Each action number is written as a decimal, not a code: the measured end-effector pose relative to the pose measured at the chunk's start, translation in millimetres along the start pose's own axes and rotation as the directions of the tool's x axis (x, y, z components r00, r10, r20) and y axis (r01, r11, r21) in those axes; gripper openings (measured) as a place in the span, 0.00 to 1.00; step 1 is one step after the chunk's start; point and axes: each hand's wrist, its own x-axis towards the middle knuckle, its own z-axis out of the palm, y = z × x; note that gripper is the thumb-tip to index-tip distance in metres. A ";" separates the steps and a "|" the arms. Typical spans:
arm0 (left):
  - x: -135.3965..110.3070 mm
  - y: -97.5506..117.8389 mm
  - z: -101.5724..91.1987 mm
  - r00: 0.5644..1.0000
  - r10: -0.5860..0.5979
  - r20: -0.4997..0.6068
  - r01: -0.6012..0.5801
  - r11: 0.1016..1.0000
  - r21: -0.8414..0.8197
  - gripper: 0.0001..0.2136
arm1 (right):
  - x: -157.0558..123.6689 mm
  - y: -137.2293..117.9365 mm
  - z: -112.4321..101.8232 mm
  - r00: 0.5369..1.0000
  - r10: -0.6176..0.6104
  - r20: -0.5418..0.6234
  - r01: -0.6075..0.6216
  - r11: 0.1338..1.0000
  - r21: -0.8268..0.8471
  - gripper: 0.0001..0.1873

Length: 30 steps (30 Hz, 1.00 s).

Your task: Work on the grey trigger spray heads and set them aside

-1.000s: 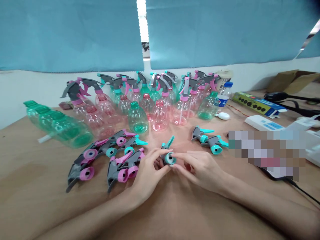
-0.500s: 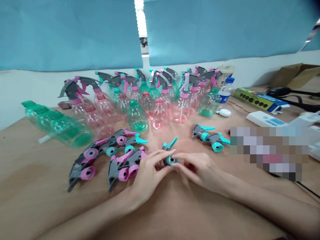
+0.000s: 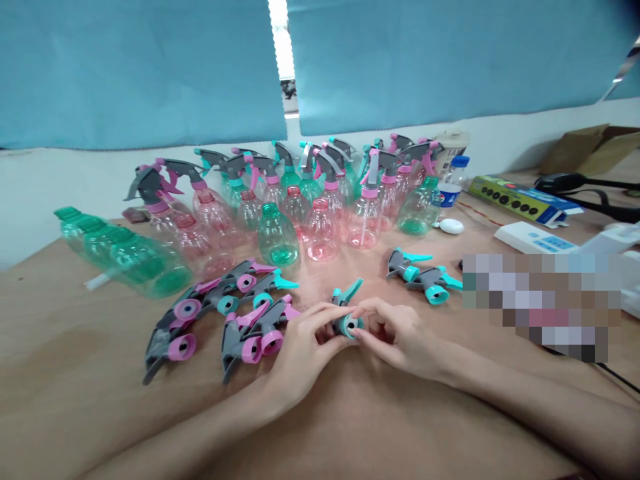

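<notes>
Lying loose on the table (image 3: 350, 427), nine spray heads (image 3: 233, 340) can be counted: seven at the left, five pink-collared and two teal-collared, and two more teal ones at the right. Farther back, five open pink bottles (image 3: 321, 233) and two open green bottles (image 3: 278, 237) are seen, and three green bottles (image 3: 143, 257) are grouped at the far left; the bottles fitted with heads (image 3: 363, 223) are too crowded to be counted surely. One more teal-collared head (image 3: 353, 325) is held between both hands. Its body is clasped by the left hand (image 3: 306, 341), with thumb and fingers drawn in around it; its collar is pinched by the right hand (image 3: 403, 333), thumb and fingertip parted only by the collar. Its opening is turned toward the viewer.
</notes>
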 end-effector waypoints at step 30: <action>2.0 0.2 -0.7 0.997 0.005 0.073 -0.007 1.000 0.027 0.07 | 8.6 -1.3 -7.6 0.970 -0.120 0.212 0.129 0.991 -0.030 0.09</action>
